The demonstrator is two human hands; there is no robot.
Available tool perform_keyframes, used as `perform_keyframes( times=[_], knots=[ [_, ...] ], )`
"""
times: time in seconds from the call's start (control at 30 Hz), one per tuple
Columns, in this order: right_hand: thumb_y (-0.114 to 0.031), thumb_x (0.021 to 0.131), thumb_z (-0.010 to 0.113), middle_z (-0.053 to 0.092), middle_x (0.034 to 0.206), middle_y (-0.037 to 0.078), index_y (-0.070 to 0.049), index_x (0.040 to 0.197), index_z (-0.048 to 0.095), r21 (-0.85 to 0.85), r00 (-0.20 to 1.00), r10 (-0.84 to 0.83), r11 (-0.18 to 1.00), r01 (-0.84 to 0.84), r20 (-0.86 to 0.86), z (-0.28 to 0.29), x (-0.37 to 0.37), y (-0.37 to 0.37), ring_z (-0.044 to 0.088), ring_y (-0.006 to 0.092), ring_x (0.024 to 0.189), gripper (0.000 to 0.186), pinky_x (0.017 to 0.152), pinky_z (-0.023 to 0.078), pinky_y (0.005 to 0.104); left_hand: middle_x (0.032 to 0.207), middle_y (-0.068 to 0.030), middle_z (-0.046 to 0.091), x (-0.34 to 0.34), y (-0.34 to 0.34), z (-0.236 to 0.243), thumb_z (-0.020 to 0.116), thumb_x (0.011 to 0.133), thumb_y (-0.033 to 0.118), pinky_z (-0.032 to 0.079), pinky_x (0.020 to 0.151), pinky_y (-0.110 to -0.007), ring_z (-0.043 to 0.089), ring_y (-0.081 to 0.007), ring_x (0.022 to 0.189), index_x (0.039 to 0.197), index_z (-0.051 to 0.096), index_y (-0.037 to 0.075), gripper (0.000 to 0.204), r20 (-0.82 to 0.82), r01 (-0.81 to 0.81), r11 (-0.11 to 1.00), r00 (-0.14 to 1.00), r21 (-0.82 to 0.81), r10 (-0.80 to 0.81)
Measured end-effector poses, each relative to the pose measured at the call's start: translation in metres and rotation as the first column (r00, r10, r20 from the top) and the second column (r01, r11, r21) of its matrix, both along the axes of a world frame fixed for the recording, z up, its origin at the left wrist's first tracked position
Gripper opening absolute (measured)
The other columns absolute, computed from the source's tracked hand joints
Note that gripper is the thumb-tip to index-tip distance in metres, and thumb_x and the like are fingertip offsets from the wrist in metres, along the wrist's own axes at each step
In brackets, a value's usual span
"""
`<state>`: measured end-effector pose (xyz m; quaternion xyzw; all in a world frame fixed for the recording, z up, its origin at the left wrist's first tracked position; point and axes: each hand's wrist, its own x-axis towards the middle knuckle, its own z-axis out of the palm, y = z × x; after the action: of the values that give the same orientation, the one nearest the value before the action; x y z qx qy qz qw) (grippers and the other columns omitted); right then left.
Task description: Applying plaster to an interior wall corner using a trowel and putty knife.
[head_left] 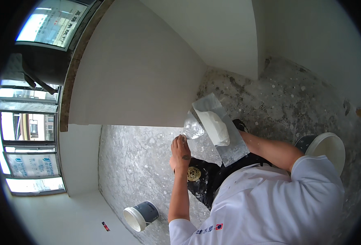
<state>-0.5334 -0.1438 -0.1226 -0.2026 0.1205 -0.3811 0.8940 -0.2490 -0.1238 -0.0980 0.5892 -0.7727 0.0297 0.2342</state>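
Grey floor (135,163) is spreading below the left hand (180,153). One bucket (305,142) is standing well to its right. Nearer, on that same side, a metal plate (234,154) is carrying white paste (215,127) and hiding the right hand, whose grip cannot be told. The left hand is gripping a shiny blade (194,126) at its fingertips.

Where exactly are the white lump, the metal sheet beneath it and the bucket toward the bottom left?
White lump (216,128): head view, middle of its surface.
Metal sheet (234,152): head view, bare lower part.
Bucket (150,211): head view, dark outer wall.
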Motion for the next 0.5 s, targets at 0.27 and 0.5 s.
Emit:
perform_keyframes(
  times=[0.27,0.5],
  knots=[
    [-0.030,0.096,0.053,0.065,0.099,0.008,-0.003,0.116,0.059,-0.383,0.917,-0.240,0.918,0.107,-0.318,-0.016,-0.040,-0.025,0.062,0.0144,0.088,0.033,0.082,0.049,0.0272,0.086,-0.0132,0.056,0.035,0.009,0.031,0.058,0.092,0.010,0.046,0.065,-0.032,0.053,-0.0197,0.070,0.109,0.052,-0.001,0.021,-0.270,-0.245,0.953,0.919,0.177,0.287],
    [-0.027,0.097,0.052,0.066,0.097,0.009,-0.002,0.113,0.061,-0.385,0.923,-0.259,0.912,0.138,-0.283,-0.050,-0.072,-0.042,0.064,0.0174,0.088,0.031,0.082,0.052,0.0313,0.077,-0.0033,0.056,0.092,-0.004,0.044,0.060,0.091,0.008,0.044,0.060,-0.025,0.052,-0.0091,0.066,0.093,0.047,0.004,0.013,-0.547,-0.135,0.884,0.740,0.448,0.391]
  ],
)
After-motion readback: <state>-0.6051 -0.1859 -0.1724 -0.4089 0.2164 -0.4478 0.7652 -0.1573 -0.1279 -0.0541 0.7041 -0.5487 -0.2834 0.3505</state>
